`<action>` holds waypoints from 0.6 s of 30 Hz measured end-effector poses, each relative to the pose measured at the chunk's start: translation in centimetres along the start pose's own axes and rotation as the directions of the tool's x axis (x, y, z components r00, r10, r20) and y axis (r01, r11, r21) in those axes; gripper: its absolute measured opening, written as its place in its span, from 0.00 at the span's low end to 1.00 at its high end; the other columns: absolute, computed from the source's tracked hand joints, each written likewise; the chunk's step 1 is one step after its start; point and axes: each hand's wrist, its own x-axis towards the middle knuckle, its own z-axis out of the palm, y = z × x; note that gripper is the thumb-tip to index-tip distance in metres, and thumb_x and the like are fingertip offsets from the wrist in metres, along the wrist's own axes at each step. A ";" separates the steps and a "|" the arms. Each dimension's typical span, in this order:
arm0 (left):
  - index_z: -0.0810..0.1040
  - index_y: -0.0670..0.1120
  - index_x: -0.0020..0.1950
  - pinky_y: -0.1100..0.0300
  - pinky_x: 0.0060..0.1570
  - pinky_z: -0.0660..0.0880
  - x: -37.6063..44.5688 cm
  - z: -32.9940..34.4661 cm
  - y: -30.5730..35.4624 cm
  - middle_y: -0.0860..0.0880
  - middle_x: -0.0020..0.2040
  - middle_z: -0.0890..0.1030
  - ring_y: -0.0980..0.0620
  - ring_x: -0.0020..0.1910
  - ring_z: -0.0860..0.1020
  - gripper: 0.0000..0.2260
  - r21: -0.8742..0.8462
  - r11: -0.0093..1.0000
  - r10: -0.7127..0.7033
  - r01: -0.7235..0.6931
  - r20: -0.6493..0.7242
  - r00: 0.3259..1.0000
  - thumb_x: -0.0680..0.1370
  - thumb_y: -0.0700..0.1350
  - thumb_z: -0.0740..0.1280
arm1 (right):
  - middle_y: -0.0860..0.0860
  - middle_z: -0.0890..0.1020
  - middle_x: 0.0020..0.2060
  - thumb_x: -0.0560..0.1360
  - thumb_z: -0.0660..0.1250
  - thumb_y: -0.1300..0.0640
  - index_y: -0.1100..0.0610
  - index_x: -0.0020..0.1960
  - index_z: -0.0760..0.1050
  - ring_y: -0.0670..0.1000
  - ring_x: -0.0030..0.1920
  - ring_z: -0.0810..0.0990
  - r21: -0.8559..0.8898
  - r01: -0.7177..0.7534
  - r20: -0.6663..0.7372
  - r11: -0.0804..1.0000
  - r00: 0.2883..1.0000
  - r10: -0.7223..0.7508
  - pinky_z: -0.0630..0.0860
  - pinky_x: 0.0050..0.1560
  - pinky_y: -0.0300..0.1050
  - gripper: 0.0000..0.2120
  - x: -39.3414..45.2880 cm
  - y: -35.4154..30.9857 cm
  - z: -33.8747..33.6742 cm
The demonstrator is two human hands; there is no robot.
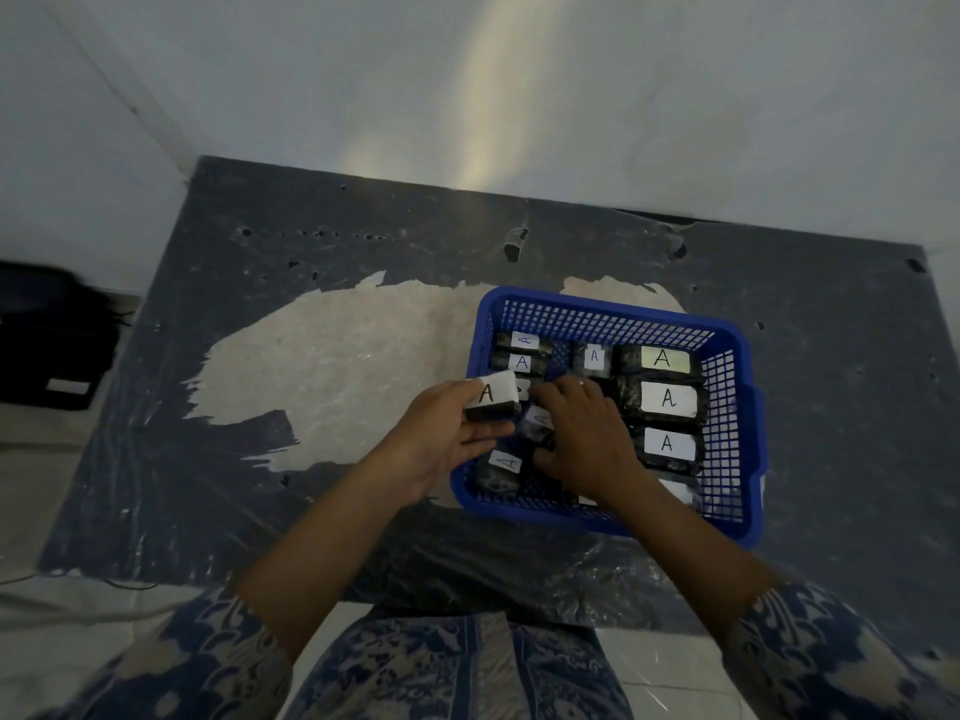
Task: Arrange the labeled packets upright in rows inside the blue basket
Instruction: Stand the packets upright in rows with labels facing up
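packets: dark wrapped packets with white paper labels, each label hand-lettered "a" in black; nearly all lie inside the blue basket (613, 317), one is held at its left rim.
right column: three large packets lie one behind another along the basket's right wall, labels facing up; far one (662, 359), middle one (667, 399), near one (668, 444), each reading "a".
back left: two smaller packets sit side by side at the far left corner, far one (524, 341), the next (521, 362), both marked "a"; a small packet (592, 357) stands between them and the right column.
front left: one packet (503, 467) lies tilted near the front left corner, its "a" label slanted.
held packet: a packet (491, 397) with a big "a" on its white face is at the basket's left rim.
left hand: left hand (447, 439) holds the held packet, thumb and fingertips clamped on it, palm turned inward.
right hand: right hand (582, 433) reaches into the basket's middle, fingers curled down over a small packet (537, 426) whose label is partly hidden; whether it truly grips it, cannot tell.
basket: mesh-sided, on a dark scuffed table (311, 241) with a large pale worn patch.
clothing: blue and cream patterned sleeves and lap at the lower edge.
wall: plain pale wall behind the table.
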 end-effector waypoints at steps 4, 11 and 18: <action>0.73 0.45 0.61 0.54 0.58 0.72 0.1 1.6 -1.5 0.43 0.53 0.82 0.46 0.54 0.81 0.10 0.010 0.998 -0.063 0.063 -0.029 0.998 0.84 0.46 0.56 | 0.53 0.66 0.69 0.67 0.74 0.47 0.51 0.75 0.59 0.60 0.68 0.65 0.034 0.009 0.074 0.999 0.997 -0.012 0.66 0.63 0.56 0.41 -0.9 0.5 -1.5; 0.72 0.45 0.59 0.52 0.45 0.79 0.8 4.0 -3.3 0.43 0.50 0.79 0.45 0.48 0.79 0.09 0.117 0.991 -0.041 0.060 -0.162 0.986 0.84 0.45 0.56 | 0.55 0.69 0.63 0.69 0.73 0.48 0.57 0.71 0.65 0.59 0.60 0.67 -0.226 0.113 0.166 0.967 0.983 -0.076 0.65 0.56 0.53 0.35 -1.7 -1.1 -1.0; 0.66 0.46 0.69 0.42 0.59 0.76 1.3 5.3 -4.1 0.41 0.56 0.77 0.41 0.55 0.77 0.15 0.148 0.989 0.018 0.023 -0.268 0.963 0.84 0.49 0.55 | 0.52 0.70 0.65 0.70 0.71 0.50 0.52 0.73 0.61 0.58 0.61 0.68 -0.177 0.015 0.064 0.984 0.998 -0.004 0.64 0.56 0.52 0.34 -1.9 -0.7 -0.1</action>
